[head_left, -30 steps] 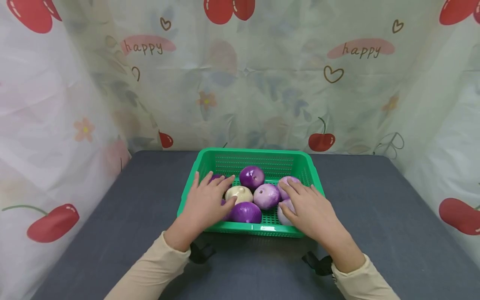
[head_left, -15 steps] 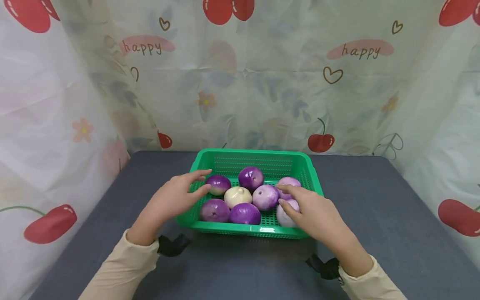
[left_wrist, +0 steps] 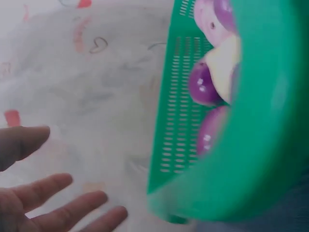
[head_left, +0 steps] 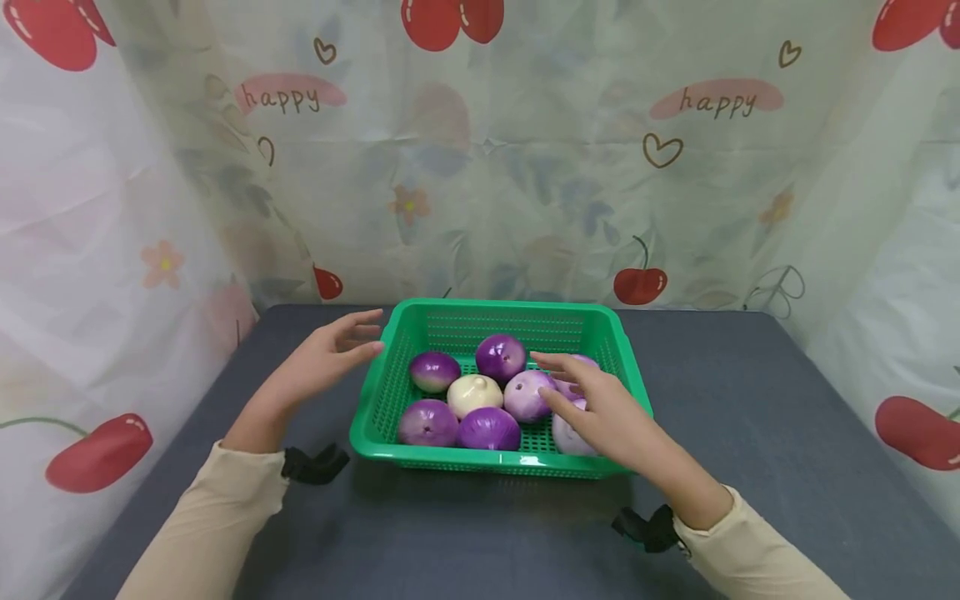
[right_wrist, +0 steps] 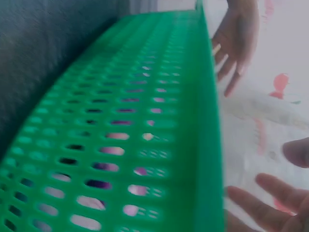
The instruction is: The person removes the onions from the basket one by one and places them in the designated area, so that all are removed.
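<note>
In the head view a green plastic basket holds several purple onions and a cream-white onion. My left hand hovers outside the basket's left side, fingers loosely extended with nothing in them. Over the right part of the basket hangs my right hand, its fingers spread above two pale purple onions and partly hiding them. The left wrist view shows the left hand's fingers apart from the basket wall. Both hands appear beyond the basket's rim in the right wrist view.
The basket stands on a dark grey table. A patterned curtain printed with cherries and hearts encloses the table at the back and both sides. Black straps hang at both wrists.
My left hand has lifted off the onions and moved left, out of the basket. My right hand has stayed over the right side, its fingers rising slightly. The onions stay in the basket.
</note>
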{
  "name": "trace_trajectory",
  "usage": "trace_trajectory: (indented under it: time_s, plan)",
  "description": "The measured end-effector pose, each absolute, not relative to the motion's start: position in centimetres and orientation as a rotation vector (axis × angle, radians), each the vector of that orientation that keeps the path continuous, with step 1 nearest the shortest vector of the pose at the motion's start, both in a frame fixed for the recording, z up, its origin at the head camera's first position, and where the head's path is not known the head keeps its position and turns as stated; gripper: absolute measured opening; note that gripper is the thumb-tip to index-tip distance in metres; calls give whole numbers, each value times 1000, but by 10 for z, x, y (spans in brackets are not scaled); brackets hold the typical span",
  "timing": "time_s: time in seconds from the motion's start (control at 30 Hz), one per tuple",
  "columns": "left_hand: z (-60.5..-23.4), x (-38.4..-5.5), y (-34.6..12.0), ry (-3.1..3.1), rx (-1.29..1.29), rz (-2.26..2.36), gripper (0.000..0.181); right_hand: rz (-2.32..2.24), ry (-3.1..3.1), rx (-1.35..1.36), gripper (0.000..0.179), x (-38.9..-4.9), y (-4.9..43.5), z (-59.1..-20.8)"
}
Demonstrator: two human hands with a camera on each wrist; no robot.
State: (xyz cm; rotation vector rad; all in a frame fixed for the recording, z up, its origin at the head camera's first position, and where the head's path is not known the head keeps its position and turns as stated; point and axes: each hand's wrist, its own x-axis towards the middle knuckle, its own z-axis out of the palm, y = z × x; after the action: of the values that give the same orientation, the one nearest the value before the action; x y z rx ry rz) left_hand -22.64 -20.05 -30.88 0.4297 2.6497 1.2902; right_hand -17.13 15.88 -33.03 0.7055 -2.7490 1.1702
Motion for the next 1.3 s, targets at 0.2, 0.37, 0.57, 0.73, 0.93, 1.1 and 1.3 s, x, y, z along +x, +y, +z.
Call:
trace_trajectory:
  time_s: [0.2,0.37,0.57,0.73,0.93,1.1,1.3]
  plan:
    - [-328,-240,-210,2540,384,1443,73,1524,-2662,866,48,-182,148,-341]
    - [-344,-249,-217,2367,282,1551,78,1604,-2718,849,50,-185,140,-352]
    - [-361,-258,-221,2188,200,1604,83,1663,-2782,836,53,-188,132,-359]
    - [-370,-261,-220,2117,165,1650,82,1700,-2796,902,51,-194,127,-363]
    - [-375,-263,-220,2024,172,1737,86,1730,-2838,915,47,-199,123,-366]
    - [-378,-264,-221,1942,163,1803,87,1732,-2892,867,43,-202,122,-368]
    - [-384,-265,-220,1821,148,1875,85,1753,-2940,851,44,-206,124,-372]
